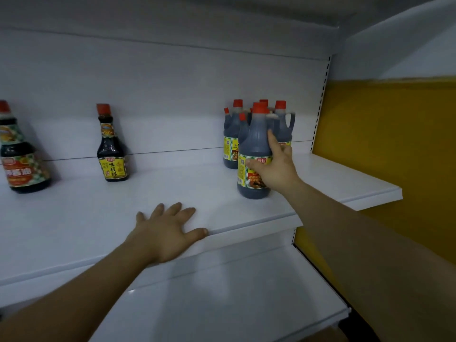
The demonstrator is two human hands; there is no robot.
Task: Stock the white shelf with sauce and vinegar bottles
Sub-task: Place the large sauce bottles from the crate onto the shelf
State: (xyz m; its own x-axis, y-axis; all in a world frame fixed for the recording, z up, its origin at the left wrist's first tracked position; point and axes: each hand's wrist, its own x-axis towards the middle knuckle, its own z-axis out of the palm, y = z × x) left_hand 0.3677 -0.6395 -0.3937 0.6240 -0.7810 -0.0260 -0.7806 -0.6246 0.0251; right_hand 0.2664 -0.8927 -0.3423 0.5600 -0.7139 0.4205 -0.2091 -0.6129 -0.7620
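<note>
The right hand point(274, 166) curls round the label of the upright dark bottle point(254, 141) on the white shelf point(172, 183), just before the other bottles point(230, 137); the left hand point(165, 233) rests flat, fingers spread, leftward and nearer.

The shelf point(172, 183) looks like smooth white-painted metal with a soft sheen. The front jug point(255, 137) is faintly glossy translucent plastic, its cap point(259, 107) matt plastic. The slim bottle point(111, 146) shines like glass, its label point(114, 169) glossy. The wall point(385, 144) is matt.
</note>
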